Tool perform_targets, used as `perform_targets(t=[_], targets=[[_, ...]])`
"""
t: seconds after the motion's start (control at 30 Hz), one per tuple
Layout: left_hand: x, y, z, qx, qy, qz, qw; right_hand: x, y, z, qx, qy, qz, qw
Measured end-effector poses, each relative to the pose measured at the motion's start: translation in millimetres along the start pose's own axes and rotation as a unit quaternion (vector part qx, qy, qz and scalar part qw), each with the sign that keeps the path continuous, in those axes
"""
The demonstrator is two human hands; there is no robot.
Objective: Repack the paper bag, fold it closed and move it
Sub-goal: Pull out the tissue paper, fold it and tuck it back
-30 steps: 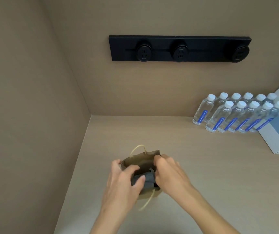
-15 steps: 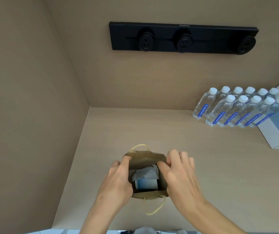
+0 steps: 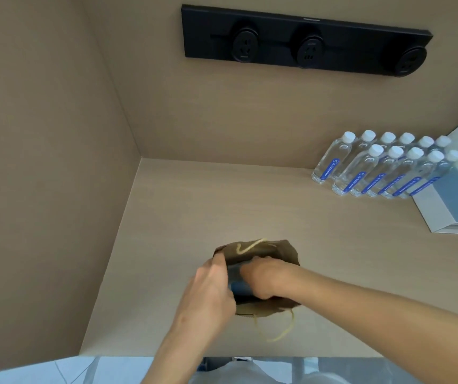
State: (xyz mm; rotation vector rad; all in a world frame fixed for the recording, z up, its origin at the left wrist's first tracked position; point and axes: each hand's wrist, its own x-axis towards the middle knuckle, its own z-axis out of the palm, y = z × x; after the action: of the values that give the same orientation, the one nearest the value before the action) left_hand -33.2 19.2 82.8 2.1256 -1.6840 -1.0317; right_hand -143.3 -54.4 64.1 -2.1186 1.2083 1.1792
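A small brown paper bag (image 3: pixel 263 249) with pale cord handles stands open on the beige counter (image 3: pixel 250 200), near its front edge. My left hand (image 3: pixel 211 289) grips the bag's left rim. My right hand (image 3: pixel 268 277) reaches down into the bag's mouth, fingers curled onto a blue and grey item (image 3: pixel 238 288) that shows between the two hands. The fingertips and most of that item are hidden inside the bag. One handle lies on the bag's far wall, the other hangs over the near side.
Several clear water bottles (image 3: pixel 382 167) with white caps stand at the back right, beside a white and blue box (image 3: pixel 454 206). A black socket strip (image 3: pixel 305 42) is mounted on the back wall. A wall closes the counter's left side.
My right hand has moved from the bag's right rim down into its mouth, covering the white and blue contents. The far wall of the bag has folded inward. The camera tilted down.
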Motion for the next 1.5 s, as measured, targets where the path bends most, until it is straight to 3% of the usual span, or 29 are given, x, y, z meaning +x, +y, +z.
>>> perform_targets(t=[0.13, 0.23, 0.3, 0.37, 0.43, 0.5, 0.6, 0.73, 0.87, 0.97, 1.07, 1.2, 1.33, 1.5], targets=[[-1.3, -1.9, 4.7, -0.024, -0.006, 0.011, 1.000, 17.2, 3.6, 8.7, 0.003, -0.046, 0.005, 0.999], [1.1, -5.0, 1.8, -0.034, -0.002, 0.012, 0.999, 21.2, 6.7, 14.1, 0.061, 0.036, 0.017, 0.997], [2.9, -5.9, -0.7, -0.043, -0.007, 0.003, 0.999, 24.3, 9.7, 18.3, -0.004, 0.128, -0.016, 0.992], [4.5, -4.9, -2.3, -0.051, -0.021, -0.003, 0.998, 28.9, 9.1, 22.5, -0.148, 0.172, -0.060, 0.972], [6.0, -3.3, -1.5, -0.057, -0.029, -0.001, 0.998, 34.9, 7.5, 21.7, -0.243, 0.156, -0.071, 0.955], [7.0, -2.6, -0.9, -0.059, -0.032, 0.004, 0.998, 40.1, 6.4, 17.0, -0.255, 0.134, -0.073, 0.955], [11.9, -6.0, -3.7, -0.076, -0.027, 0.022, 0.997, 31.7, 7.1, -0.5, -0.118, 0.174, -0.059, 0.976], [24.8, -12.0, -13.5, -0.055, 0.002, 0.037, 0.998, -24.9, 26.3, -35.8, 0.088, 0.300, -0.042, 0.949], [27.5, -10.5, -23.7, -0.069, 0.023, 0.059, 0.996, -97.5, 67.6, -60.1, 0.309, 0.355, -0.092, 0.878], [22.7, -3.9, -42.3, -0.100, 0.057, 0.135, 0.984, -139.2, 89.1, -72.7, 0.434, 0.349, -0.162, 0.814], [14.5, 23.8, -78.3, -0.232, 0.108, 0.240, 0.936, -161.4, 98.4, -83.9, 0.518, 0.313, -0.267, 0.750], [3.7, 69.9, -114.9, -0.327, 0.027, 0.363, 0.872, -166.9, 101.2, -98.2, 0.612, 0.305, -0.337, 0.647], [3.9, 82.0, -117.2, -0.376, 0.003, 0.388, 0.841, -162.4, 99.6, -101.6, 0.685, 0.308, -0.357, 0.555], [-2.1, 88.7, -113.1, -0.499, 0.004, 0.360, 0.788, -156.6, 91.7, -92.5, 0.730, 0.337, -0.321, 0.500]])
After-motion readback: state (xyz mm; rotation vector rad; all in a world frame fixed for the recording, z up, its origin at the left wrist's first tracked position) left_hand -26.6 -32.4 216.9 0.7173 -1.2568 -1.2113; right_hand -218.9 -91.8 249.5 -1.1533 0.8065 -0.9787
